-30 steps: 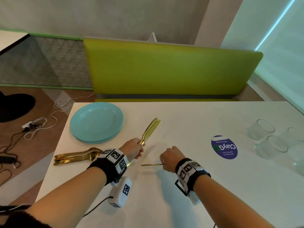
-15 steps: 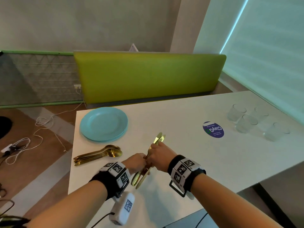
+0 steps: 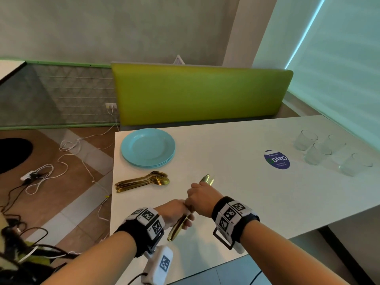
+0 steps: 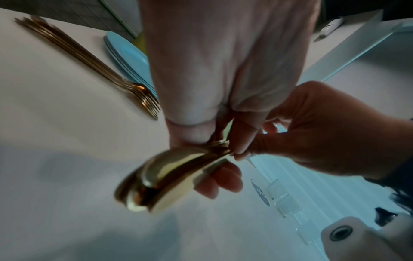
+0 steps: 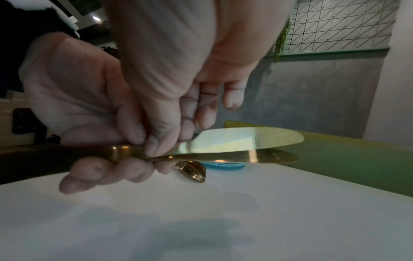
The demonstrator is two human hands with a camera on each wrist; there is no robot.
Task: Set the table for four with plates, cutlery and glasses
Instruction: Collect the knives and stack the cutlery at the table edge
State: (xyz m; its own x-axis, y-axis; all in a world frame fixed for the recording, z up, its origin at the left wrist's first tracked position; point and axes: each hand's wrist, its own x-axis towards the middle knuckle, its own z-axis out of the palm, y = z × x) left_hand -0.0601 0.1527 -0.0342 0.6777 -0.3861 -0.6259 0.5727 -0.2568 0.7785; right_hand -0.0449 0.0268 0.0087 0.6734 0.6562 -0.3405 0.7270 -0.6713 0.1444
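Note:
Over the near left part of the white table (image 3: 236,202), my left hand (image 3: 177,212) grips a bundle of gold knives (image 3: 177,228) by the handles. My right hand (image 3: 200,197) pinches the same bundle just above it, thumb and fingertips at the base of the blades (image 5: 245,141). The blade tips (image 3: 207,179) point away from me. The rounded handle ends (image 4: 161,178) stick out below my left fingers. A stack of light blue plates (image 3: 148,148) sits at the far left. Several clear glasses (image 3: 317,154) stand at the far right.
A pile of gold spoons and forks (image 3: 141,182) lies beside the plates near the table's left edge. A round blue sticker (image 3: 277,159) is on the tabletop left of the glasses. A green bench back (image 3: 201,93) runs behind the table. Cables (image 3: 61,161) lie on the floor to the left.
My right hand lifted a single knife off the table and brought it to the bundle in my left hand. Both hands now hold the bundle together, closer to me.

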